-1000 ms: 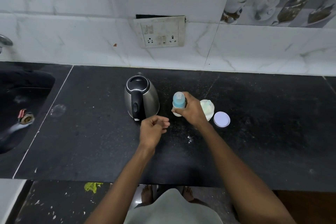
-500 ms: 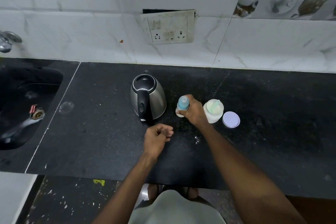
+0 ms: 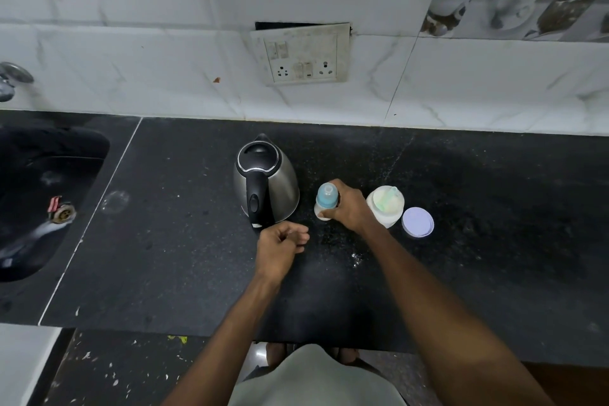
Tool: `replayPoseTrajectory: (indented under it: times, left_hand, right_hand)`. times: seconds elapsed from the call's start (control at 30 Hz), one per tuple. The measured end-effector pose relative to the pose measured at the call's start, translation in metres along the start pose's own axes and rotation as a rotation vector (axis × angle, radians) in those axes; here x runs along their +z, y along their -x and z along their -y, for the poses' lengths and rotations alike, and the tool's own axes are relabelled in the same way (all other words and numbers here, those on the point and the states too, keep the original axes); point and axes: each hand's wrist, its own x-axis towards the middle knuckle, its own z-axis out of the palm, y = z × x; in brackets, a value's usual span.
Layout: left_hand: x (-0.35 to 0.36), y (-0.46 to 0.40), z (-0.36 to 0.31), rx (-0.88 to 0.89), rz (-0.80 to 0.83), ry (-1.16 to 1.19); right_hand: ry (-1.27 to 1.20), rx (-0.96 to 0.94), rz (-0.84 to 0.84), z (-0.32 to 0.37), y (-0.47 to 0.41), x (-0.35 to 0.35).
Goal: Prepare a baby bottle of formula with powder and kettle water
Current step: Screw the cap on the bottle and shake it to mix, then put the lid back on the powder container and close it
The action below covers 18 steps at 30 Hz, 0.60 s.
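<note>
Black counter [image 3: 461, 208]: right hand [image 3: 349, 208] grips baby bottle [image 3: 324, 201] beside kettle [image 3: 267, 181].

A: How many kettles?
B: One kettle [image 3: 266, 182].
A: Bottles?
B: One bottle [image 3: 326, 200], with a blue cap.
A: Jars?
B: One open jar [image 3: 385, 205] and one loose lid [image 3: 418, 221].
A: Hands?
B: Two, a left hand [image 3: 280, 249] and a right hand [image 3: 350, 206].
A: Anything else?
B: One sink [image 3: 39, 201], one tap [image 3: 13, 77], one switchboard [image 3: 302, 54] with two sockets.
</note>
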Motion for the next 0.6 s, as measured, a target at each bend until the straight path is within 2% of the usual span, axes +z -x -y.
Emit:
replayPoseTrajectory:
  times: [0.33, 0.6]
  left_hand:
    - [0.004, -0.002, -0.006, 0.019, 0.007, 0.012]
    - [0.009, 0.004, -0.007, 0.033, -0.007, 0.019]
  right_hand:
    - [0.03, 0.004, 0.034, 0.0, 0.002, -0.001]
    - [0.042, -0.096, 0.034, 0.001, 0.002, -0.021]
